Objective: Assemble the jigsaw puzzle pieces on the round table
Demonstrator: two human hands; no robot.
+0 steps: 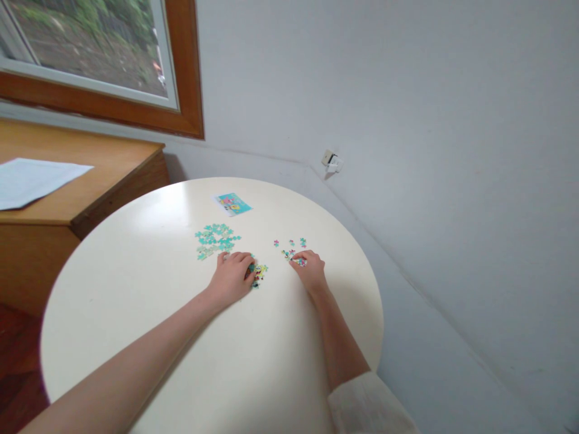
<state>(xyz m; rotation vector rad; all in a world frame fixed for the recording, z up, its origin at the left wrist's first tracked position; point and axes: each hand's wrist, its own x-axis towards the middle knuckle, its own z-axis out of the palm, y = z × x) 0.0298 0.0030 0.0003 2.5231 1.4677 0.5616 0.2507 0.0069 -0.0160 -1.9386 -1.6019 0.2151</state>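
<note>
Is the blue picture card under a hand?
No, the small blue picture card lies uncovered, beyond the left hand and the right hand.

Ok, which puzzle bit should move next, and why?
Probably slide the piece at the right hand over to the yellow cluster by the left hand: the loose pieces there look multicoloured like it, not teal like the teal pile.

The left hand (pixel 233 277) and right hand (pixel 308 268) are bare, the left forearm is uncovered as far as it shows, and the right arm wears a loose off-white sleeve (pixel 368 401) ending near the elbow.
</note>
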